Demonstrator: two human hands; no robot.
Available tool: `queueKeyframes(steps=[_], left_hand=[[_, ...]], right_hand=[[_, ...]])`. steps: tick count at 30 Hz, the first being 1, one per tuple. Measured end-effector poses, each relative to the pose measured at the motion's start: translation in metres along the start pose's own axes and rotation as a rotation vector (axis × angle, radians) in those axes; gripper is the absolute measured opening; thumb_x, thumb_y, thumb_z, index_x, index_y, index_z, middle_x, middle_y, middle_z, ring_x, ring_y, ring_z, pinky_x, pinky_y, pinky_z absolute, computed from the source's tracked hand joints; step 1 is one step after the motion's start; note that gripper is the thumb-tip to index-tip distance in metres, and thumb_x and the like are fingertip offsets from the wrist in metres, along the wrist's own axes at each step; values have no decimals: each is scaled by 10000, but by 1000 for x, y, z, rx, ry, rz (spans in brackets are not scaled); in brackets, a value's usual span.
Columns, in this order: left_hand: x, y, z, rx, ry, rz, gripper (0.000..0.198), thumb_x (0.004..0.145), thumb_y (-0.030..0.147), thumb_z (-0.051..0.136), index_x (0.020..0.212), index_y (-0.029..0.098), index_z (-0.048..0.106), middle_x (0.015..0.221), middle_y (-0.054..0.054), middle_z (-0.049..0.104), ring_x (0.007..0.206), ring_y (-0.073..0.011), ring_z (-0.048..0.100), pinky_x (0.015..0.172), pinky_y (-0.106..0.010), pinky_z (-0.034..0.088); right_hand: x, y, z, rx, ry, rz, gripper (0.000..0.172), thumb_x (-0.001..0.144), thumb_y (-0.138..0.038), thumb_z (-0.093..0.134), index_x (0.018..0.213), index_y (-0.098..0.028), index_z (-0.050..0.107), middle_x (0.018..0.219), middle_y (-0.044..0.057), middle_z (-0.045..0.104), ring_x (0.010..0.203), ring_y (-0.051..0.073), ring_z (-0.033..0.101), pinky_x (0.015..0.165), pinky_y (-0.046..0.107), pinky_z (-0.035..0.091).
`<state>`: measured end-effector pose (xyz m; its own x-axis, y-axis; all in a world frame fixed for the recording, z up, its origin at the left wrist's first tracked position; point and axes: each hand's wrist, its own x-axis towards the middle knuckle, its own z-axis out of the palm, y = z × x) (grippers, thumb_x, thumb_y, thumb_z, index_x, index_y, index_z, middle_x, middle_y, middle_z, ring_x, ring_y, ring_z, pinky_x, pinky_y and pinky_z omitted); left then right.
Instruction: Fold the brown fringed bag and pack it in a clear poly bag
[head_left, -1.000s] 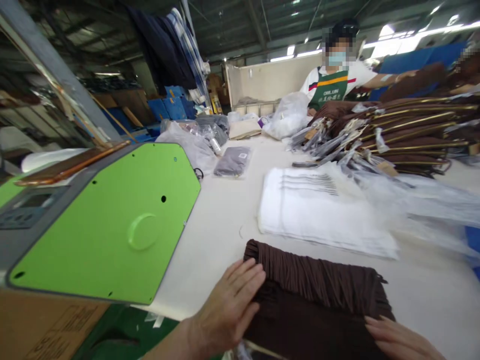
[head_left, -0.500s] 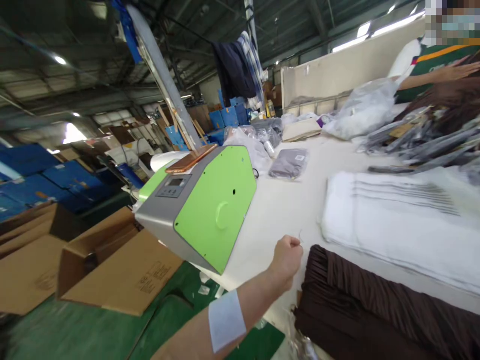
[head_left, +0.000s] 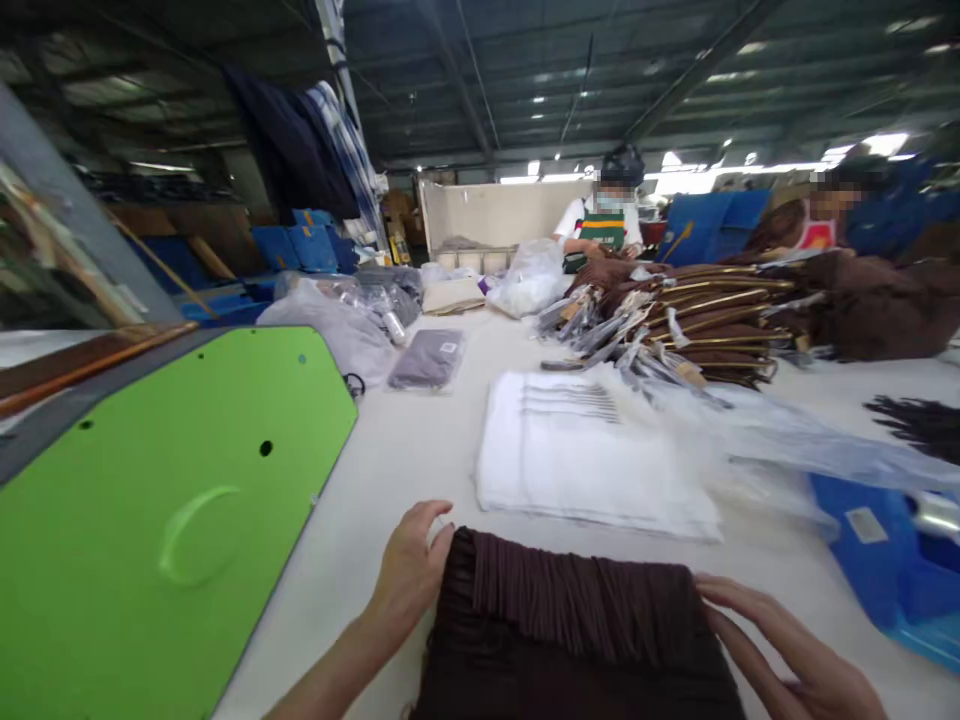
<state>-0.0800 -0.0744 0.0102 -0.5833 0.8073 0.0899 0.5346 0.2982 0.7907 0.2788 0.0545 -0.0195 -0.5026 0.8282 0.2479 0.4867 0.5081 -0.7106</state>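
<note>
The folded brown fringed scarf [head_left: 577, 630] lies on the worktop [head_left: 420, 450] at its near edge. The left hand [head_left: 409, 575] cups its left end and the right hand [head_left: 780, 650] lies flat, fingers spread, against its right end, squaring the fold; the next move likely calls for even inward pressure.

The left hand [head_left: 411, 568] touches the left edge of the folded brown garment [head_left: 577, 640], and the right hand [head_left: 787, 650] lies flat at its right edge. A green machine [head_left: 165, 500] stands beside on the white table [head_left: 420, 450].
</note>
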Motion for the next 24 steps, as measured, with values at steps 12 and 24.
queueKeyframes(steps=[12, 24], left_hand=[[99, 20, 50, 407, -371, 422, 395, 694, 206, 698, 1081, 168, 625, 1191, -134, 590, 1145, -314, 475, 964, -476, 379], [96, 1, 55, 527, -313, 488, 345, 798, 272, 565, 1137, 215, 603, 1209, -87, 594, 1149, -268, 492, 957, -459, 416]], right_hand=[[160, -10, 61, -183, -223, -156, 257, 788, -328, 550, 1006, -236, 651, 1087, 118, 633, 1006, 320, 570, 869, 519, 430], [158, -5, 64, -194, -177, -100, 204, 728, -196, 682, 929, -179, 655, 1027, 53, 653, 957, 196, 600, 853, 388, 477]])
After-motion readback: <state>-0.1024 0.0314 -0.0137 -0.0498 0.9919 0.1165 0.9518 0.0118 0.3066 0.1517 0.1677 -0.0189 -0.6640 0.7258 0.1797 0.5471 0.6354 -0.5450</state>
